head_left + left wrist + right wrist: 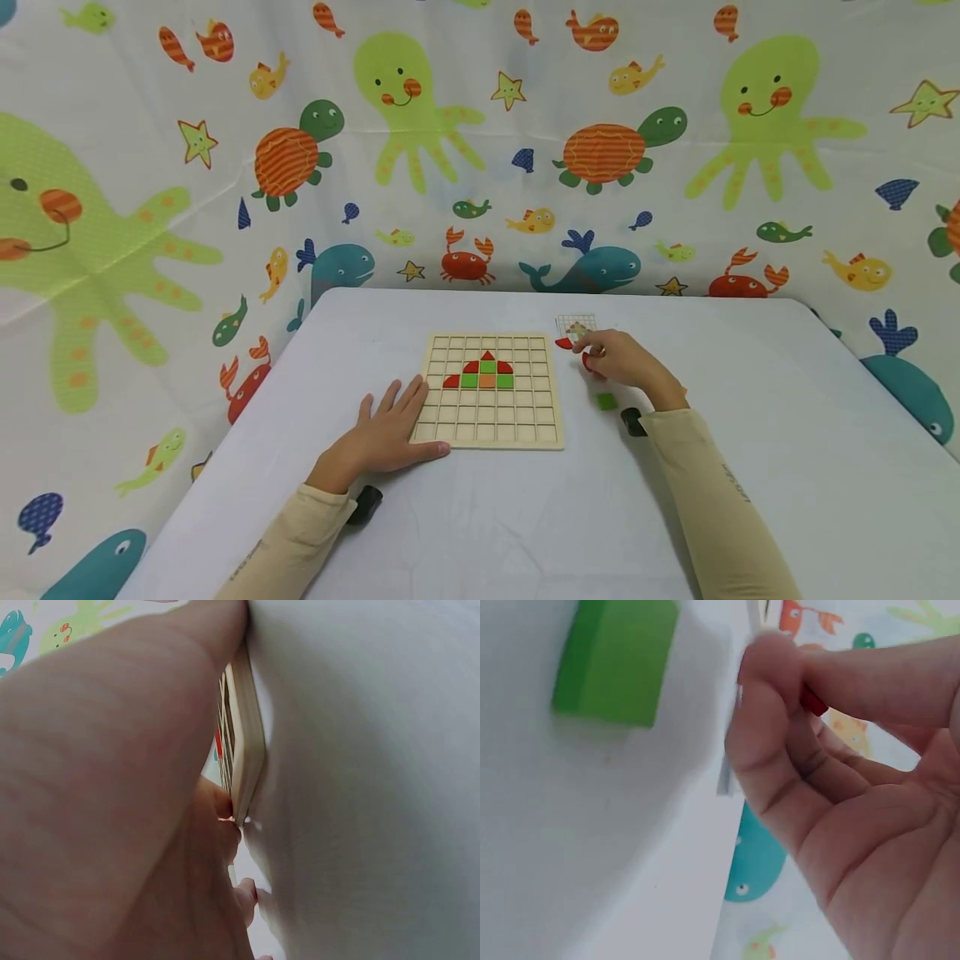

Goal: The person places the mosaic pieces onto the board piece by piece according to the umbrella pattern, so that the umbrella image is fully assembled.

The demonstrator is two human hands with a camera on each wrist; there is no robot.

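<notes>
A wooden grid board (pixel 487 425) lies on the table with red, green and orange pieces set in its middle squares. My left hand (pixel 382 433) rests at the board's near left corner, fingers spread and thumb along the front edge. In the left wrist view the board's side edge (pixel 249 742) shows beyond the left hand (pixel 112 795). Right of the board, my right hand (pixel 626 360) pinches a small red piece (pixel 814 702) between thumb and fingers; most of that piece is hidden. A green square block (pixel 606 402) lies on the table below this hand.
Past the right fingertips lies a small printed grid card (pixel 574 321) with a coloured pattern. A red piece (pixel 563 342) lies by the card's lower edge. Partly covered by the right wrist is an orange bit (pixel 684 391). A sea-animal print curtain (pixel 465 217) hangs behind the white table (pixel 480 533).
</notes>
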